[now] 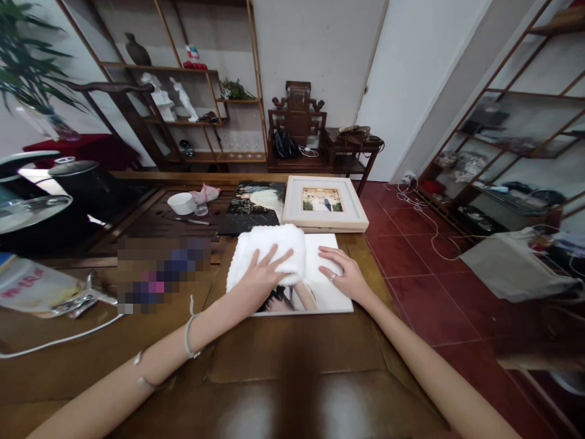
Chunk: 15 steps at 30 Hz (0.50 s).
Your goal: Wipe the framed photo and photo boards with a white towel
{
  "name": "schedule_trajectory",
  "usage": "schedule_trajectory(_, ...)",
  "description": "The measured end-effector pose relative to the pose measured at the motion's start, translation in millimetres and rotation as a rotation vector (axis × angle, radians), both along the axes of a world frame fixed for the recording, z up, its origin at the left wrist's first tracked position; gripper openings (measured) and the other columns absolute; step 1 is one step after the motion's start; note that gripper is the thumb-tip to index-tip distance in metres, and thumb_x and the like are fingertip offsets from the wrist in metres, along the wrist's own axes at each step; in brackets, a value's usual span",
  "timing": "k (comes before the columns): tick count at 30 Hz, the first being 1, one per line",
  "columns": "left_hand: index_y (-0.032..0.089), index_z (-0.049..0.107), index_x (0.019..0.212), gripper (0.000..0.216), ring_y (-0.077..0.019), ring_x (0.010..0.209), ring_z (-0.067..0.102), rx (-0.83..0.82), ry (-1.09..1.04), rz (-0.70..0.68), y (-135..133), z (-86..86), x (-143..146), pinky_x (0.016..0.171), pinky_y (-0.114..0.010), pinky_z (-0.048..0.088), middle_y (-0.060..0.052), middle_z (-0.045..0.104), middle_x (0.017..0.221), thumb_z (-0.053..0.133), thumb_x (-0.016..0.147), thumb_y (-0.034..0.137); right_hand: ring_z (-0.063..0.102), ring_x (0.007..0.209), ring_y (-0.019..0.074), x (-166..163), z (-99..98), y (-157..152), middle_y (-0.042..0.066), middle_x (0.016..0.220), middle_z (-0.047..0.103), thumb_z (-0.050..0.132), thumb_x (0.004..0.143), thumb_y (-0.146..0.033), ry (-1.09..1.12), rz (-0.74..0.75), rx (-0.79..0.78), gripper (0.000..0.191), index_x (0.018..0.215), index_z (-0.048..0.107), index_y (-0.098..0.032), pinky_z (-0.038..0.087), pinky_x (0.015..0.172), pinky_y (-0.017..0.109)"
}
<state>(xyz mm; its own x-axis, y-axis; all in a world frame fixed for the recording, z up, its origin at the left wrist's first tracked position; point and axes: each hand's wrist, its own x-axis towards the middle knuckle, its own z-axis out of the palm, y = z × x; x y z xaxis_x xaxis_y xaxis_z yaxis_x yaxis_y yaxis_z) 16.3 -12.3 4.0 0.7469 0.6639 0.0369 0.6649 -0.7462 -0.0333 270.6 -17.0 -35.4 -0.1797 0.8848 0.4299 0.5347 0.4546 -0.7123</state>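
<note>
My left hand [264,273] lies flat with fingers spread on a folded white towel [287,238]. The towel covers the left and upper part of a white photo panel [331,299] on the wooden table. Part of a printed picture shows below the towel. My right hand [345,274] rests on the right side of the panel, fingers stretched out and a ring on one of them. Behind the panel lie a dark photo print [256,198] and a white framed photo [356,210], side by side.
A dark tea tray [150,225] with a white cup [181,203] is at the back left. Nearer are a kettle [75,177], a white packet [36,283], a metal clip [89,296] and a white cable [68,336]. The table [292,347] ends at the right above a red tiled floor [411,268].
</note>
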Motion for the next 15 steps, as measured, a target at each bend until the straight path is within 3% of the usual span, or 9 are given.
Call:
schedule_trajectory(5,0.035,0.059,0.12,0.065,-0.0426,0.135,0.017,-0.211,0.089,-0.063,-57.8,16.3,7.2,0.096,-0.069,0.029,-0.001,0.019,0.152,0.043,0.073,-0.008,0.055,0.116,0.022,-1.1,2.9,-1.1,0.008,0.123,0.062,0.062,0.08,-0.025,-0.008,-0.006,-0.013,0.026,0.106,0.065,-0.026,0.041,0.102,0.044)
schedule_trajectory(8,0.038,0.055,0.124,0.07,-0.0432,0.136,0.015,-0.283,0.089,-0.121,-73.2,23.4,9.8,0.097,-0.069,0.028,0.0,0.016,0.153,0.05,0.069,-0.006,0.055,0.116,0.0221,-1.0,4.2,-1.4,0.008,0.123,0.062,0.062,0.08,-0.024,-0.009,-0.001,-0.016,0.026,0.106,0.066,-0.025,0.041,0.102,0.043)
schedule_trajectory(12,0.037,0.047,0.131,0.077,-0.041,0.137,0.015,-0.204,0.031,-0.087,-43.3,20.6,14.8,0.097,-0.065,0.033,-0.001,0.014,0.153,0.05,0.068,-0.008,0.055,0.116,0.0215,0.3,4.0,-1.1,0.008,0.123,0.062,0.06,0.082,-0.026,0.002,0.009,-0.021,0.025,0.107,0.066,-0.025,0.042,0.101,0.043)
schedule_trajectory(15,0.029,0.054,0.126,0.061,-0.0441,0.136,0.007,-0.019,-0.073,0.037,-8.7,8.1,23.7,0.097,-0.071,0.026,-0.006,0.015,0.153,0.051,0.074,-0.003,0.055,0.117,0.0212,1.0,3.9,-1.1,0.007,0.123,0.062,0.057,0.085,-0.028,0.014,0.012,-0.022,0.025,0.108,0.066,-0.026,0.042,0.102,0.042)
